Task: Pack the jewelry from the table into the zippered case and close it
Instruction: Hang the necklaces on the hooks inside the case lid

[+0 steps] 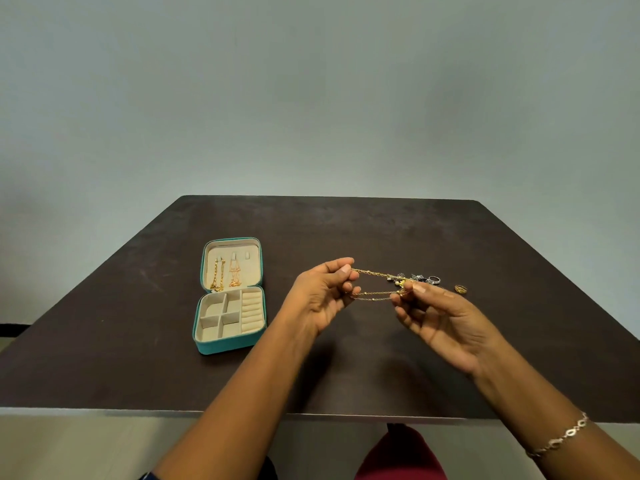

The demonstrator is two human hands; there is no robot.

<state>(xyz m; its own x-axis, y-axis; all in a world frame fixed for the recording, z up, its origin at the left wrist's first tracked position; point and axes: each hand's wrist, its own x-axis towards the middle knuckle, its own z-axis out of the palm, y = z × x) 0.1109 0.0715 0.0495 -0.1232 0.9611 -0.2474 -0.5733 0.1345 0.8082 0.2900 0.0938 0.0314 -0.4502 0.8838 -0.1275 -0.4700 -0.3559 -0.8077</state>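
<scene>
Stretching a thin gold necklace [372,272] between both hands, the person holds it in the air above the dark table [346,230], its two strands running side by side from hand to hand. The left hand [322,292] pinches one end between thumb and forefinger, the other fingers loosely curled; the right hand [440,317] pinches the other end at its fingertips, palm turned up, with a bracelet [561,438] on that wrist. The teal zippered case [230,344] lies open and flat, left of the hands and well apart from them. Its lid [260,261] lies on the far side, and a gold chain [217,275] and a rose-coloured chain [234,271] hang side by side on its beige lining. The base, nearer the person, shows four square compartments [211,310] and a column of ring rolls [251,311] along its right side. Just beyond the right hand's fingertips a small heap of jewelry [419,278] rests on the table, with a silver ring [433,280] beside it and a gold ring [461,288] a little further right. Bare tabletop lies between the case and the hands, and behind both up to the far edge; the near edge runs beneath the forearms.
</scene>
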